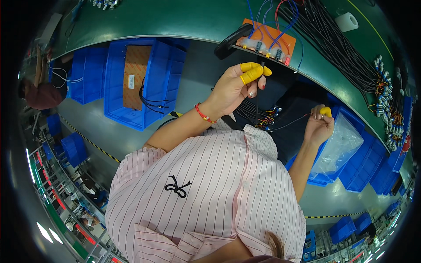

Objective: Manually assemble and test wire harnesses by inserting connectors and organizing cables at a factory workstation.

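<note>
My left hand [230, 90], with yellow finger cots, pinches a black cable [257, 107] upright just below the edge of an orange test board [286, 40]. Coloured sockets sit along that board's front, with blue, purple and red wires running up from it. Lower right, my right hand [319, 127] is closed, with a yellow cot showing on one finger. Its fingertips grip a thin dark wire [287, 125] that runs left toward a bunch of cable ends [268, 119] with coloured leads at my lap. Where that wire begins is hidden among them.
A long bundle of black cables [333, 48] lies on the green bench [184, 19], near a white roll [346, 22]. Blue bins [116, 83] stand below at left; others at right, one with a clear plastic bag [340, 142]. Another person [44, 94] is at far left.
</note>
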`<state>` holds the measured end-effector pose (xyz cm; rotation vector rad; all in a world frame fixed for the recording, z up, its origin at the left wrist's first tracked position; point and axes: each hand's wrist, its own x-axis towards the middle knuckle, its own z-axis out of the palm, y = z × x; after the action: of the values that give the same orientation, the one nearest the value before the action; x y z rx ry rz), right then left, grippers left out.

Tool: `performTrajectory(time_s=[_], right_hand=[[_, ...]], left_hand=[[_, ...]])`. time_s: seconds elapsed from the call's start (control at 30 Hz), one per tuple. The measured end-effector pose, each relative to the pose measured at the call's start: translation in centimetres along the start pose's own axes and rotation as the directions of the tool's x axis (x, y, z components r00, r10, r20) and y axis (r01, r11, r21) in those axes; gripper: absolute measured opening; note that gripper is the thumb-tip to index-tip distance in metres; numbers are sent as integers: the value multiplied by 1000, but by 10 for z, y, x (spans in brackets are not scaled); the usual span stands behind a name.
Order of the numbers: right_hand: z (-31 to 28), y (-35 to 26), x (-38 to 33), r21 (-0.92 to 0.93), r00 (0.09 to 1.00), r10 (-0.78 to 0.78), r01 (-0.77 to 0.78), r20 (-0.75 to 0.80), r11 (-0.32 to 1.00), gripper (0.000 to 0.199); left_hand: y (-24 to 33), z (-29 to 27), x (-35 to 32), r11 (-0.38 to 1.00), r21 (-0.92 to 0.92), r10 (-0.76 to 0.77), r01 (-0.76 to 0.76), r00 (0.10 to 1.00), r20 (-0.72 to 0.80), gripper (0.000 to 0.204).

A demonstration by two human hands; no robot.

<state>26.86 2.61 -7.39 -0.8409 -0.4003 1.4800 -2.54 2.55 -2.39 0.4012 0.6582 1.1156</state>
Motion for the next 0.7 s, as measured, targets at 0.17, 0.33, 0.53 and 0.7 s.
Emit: performTrajectory(time_s=[0.17,0.33,0.53,0.7], right_hand=[[15,6,6,-31,999,-26,27,31,999,18],[19,3,8,-63,999,-18,20,31,998,25],[8,4,6,-27,1000,-8,8,27,1000,27],[1,4,4,2,1000,11,-11,27,1000,26]], left_hand=[[-4,-3,10,999,46,0,4,996,-86,29],[0,1,17,996,86,-6,12,998,-66,27],[2,7,17,991,-129,-46,34,994,-94,24],[2,10,20,939,-336,-103,70,991,-80,21]])
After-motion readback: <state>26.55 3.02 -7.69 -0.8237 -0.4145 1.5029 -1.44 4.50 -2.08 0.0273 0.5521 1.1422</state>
